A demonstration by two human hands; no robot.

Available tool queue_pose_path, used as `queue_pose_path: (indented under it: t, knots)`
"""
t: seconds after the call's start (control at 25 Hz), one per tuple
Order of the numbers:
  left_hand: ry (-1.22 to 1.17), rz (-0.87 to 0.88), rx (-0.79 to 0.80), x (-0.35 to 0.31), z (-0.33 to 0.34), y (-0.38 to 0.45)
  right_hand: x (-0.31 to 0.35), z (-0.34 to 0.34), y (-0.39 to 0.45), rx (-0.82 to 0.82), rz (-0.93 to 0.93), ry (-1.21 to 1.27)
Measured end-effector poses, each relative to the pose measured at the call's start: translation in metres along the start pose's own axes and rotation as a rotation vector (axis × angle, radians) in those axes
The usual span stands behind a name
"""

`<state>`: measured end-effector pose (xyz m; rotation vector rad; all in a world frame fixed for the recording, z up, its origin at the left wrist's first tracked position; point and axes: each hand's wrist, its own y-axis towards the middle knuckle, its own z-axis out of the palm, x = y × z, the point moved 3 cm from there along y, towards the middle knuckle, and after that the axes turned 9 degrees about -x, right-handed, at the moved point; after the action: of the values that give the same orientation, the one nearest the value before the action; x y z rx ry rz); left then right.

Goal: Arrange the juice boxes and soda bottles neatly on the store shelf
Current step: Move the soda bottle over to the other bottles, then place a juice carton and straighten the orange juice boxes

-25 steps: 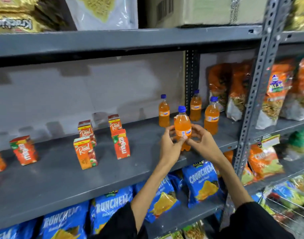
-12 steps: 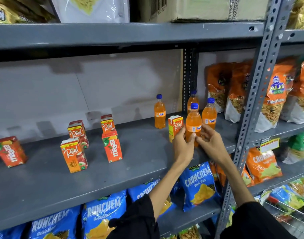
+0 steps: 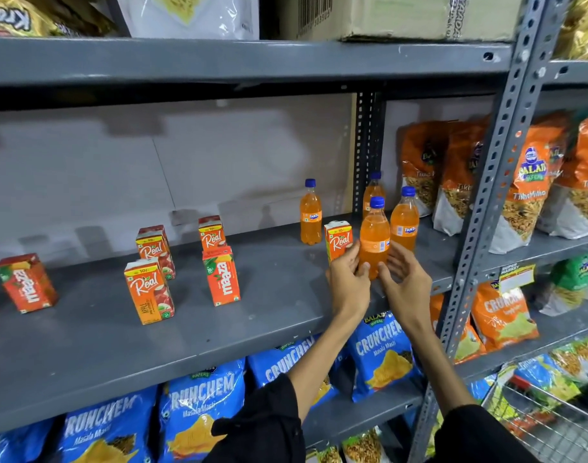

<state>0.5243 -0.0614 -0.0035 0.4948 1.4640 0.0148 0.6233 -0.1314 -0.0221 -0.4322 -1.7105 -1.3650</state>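
An orange soda bottle (image 3: 374, 238) with a blue cap stands on the grey shelf (image 3: 252, 332) near its right end. My left hand (image 3: 347, 284) and my right hand (image 3: 405, 284) cup its lower part from both sides. A Real juice box (image 3: 338, 241) touches my left fingers. Three more soda bottles stand close by: one to the left (image 3: 311, 216), one behind (image 3: 372, 190), one to the right (image 3: 405, 222). Further left stand Real boxes (image 3: 149, 290) (image 3: 155, 250) (image 3: 211, 232) and Maaza boxes (image 3: 221, 277) (image 3: 25, 283), scattered and turned at different angles.
A perforated grey upright (image 3: 486, 208) borders the shelf on the right, with orange snack bags (image 3: 526, 182) beyond it. Blue Crunchem chip bags (image 3: 379, 349) fill the shelf below. A cardboard carton (image 3: 396, 15) sits on the shelf above. A wire basket (image 3: 536, 426) is at bottom right.
Both hands carried the soda bottle from the shelf's front edge back and to the right, next to the other bottles. The Real juice box behind it came into view.
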Motion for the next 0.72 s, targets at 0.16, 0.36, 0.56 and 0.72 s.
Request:
queue_pose_path:
  t: [0.16, 0.36, 0.56, 0.72]
  knots:
    - [0.070, 0.022, 0.074, -0.001, 0.003, -0.003, 0.000, -0.002, 0.003, -0.024, -0.001, -0.024]
    - [0.079, 0.015, 0.154, 0.001, 0.006, -0.004, -0.003, -0.002, -0.001, -0.097, -0.006, -0.039]
    - [0.050, -0.013, 0.116, -0.005, 0.009, -0.014, -0.005, -0.003, -0.004, -0.135, -0.015, -0.048]
    - [0.047, -0.015, 0.031, -0.015, 0.001, -0.033, 0.009, -0.007, -0.019, -0.256, -0.115, -0.115]
